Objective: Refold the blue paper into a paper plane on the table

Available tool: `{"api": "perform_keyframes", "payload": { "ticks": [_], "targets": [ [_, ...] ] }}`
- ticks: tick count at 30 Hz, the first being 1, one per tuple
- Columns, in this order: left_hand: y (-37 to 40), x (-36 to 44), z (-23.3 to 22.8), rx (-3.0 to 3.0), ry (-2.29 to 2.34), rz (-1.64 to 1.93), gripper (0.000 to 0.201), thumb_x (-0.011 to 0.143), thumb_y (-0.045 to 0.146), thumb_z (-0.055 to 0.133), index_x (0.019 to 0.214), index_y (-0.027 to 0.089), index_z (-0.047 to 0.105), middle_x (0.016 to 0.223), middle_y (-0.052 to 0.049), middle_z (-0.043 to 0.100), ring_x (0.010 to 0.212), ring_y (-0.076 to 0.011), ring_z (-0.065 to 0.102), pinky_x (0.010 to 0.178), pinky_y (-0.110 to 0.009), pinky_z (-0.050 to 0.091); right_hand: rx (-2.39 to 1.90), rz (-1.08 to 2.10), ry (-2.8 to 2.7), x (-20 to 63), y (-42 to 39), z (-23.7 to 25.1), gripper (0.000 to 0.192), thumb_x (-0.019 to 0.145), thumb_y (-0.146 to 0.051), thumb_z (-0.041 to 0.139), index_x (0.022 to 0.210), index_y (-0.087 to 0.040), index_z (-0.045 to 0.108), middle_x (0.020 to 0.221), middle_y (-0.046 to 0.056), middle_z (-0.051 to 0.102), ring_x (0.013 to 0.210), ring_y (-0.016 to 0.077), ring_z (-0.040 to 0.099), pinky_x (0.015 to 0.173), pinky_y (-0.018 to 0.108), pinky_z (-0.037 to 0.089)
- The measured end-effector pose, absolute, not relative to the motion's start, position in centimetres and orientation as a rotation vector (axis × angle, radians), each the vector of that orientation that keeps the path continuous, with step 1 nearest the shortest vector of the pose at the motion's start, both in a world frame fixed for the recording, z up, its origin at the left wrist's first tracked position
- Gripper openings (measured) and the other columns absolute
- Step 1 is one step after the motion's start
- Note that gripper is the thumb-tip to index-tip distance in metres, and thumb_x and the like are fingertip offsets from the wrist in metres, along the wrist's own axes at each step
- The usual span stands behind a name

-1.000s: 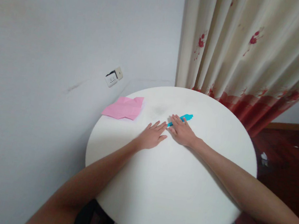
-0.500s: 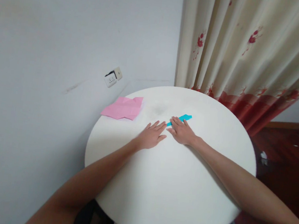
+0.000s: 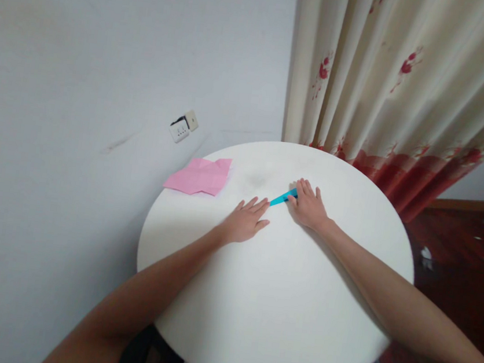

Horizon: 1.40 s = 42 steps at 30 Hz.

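Observation:
A narrow piece of folded blue paper [image 3: 282, 198] lies on the white round table [image 3: 272, 301], slanting up to the right. My left hand [image 3: 245, 221] rests flat on the tabletop, its fingertips at the paper's pointed left end. Over the paper's right part lies my right hand [image 3: 308, 205], palm down with fingers stretched out. That end of the paper is hidden beneath the fingers. Neither hand grips anything.
A creased sheet of pink paper [image 3: 201, 176] lies at the table's far left edge. Behind it is a wall with a socket [image 3: 179, 130]. A long curtain [image 3: 394, 76] hangs behind the table on the right.
My right hand has slid right along the blue paper, covering its wider right end and uncovering more of the narrow part. My left hand has stayed at the pointed end.

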<state>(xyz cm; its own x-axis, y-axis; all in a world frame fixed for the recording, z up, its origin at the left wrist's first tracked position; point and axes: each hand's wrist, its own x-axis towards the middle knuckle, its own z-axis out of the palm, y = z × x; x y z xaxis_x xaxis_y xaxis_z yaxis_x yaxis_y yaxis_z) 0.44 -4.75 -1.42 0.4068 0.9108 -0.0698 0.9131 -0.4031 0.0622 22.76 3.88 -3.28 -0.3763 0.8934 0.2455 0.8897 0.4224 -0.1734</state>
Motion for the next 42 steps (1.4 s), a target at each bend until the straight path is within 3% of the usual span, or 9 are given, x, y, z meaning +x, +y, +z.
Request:
{"api": "perform_keyframes", "payload": {
  "ticks": [9,26,31,36,42],
  "targets": [
    [-4.5,0.6,-1.6,2.563,1.663,-0.028,0.061,0.106,0.047,0.028,0.161,0.022,0.02,0.167,-0.008,0.018,0.155,-0.0329,0.015,0.119,-0.061,0.022,-1.077,0.18,-2.735,20.9,1.8,-3.5,0.072,0.105,-0.053,0.016,0.157,-0.006,0.031,0.164,0.017,0.026,0.153,0.0298,0.021,0.122,0.055,0.019],
    [-4.7,0.3,-1.6,2.57,1.668,-0.04,0.06,0.106,0.046,0.028,0.16,0.021,0.022,0.168,-0.007,0.018,0.154,-0.0335,0.017,0.118,-0.061,0.024,-1.646,0.081,-2.388,23.6,4.7,-3.7,0.066,0.104,-0.046,0.023,0.156,-0.005,0.03,0.164,0.02,0.027,0.153,0.0318,0.021,0.121,0.059,0.018],
    [-4.6,0.4,-1.6,2.57,1.665,-0.032,0.06,0.106,0.046,0.028,0.16,0.022,0.022,0.168,-0.007,0.018,0.154,-0.033,0.016,0.119,-0.061,0.024,-1.368,-0.076,-2.428,22.1,2.7,-3.0,0.064,0.105,-0.042,0.019,0.157,-0.005,0.029,0.165,0.019,0.023,0.154,0.0292,0.016,0.123,0.058,0.01],
    [-4.5,0.6,-1.7,2.571,1.678,-0.017,0.062,0.106,0.048,0.027,0.161,0.021,0.02,0.167,-0.008,0.02,0.154,-0.0323,0.016,0.119,-0.06,0.023,-1.055,0.156,-2.735,20.6,1.3,-3.3,0.064,0.106,-0.044,0.021,0.157,-0.006,0.03,0.164,0.016,0.026,0.153,0.0282,0.02,0.122,0.056,0.018],
    [-4.7,0.7,-1.5,2.552,1.671,-0.01,0.063,0.106,0.048,0.027,0.161,0.02,0.018,0.167,-0.009,0.018,0.154,-0.0327,0.016,0.12,-0.06,0.022,-1.02,0.219,-2.776,20.7,1.5,-3.5,0.067,0.106,-0.049,0.018,0.159,-0.009,0.027,0.165,0.017,0.023,0.153,0.0297,0.019,0.121,0.058,0.018]
  ]
}}
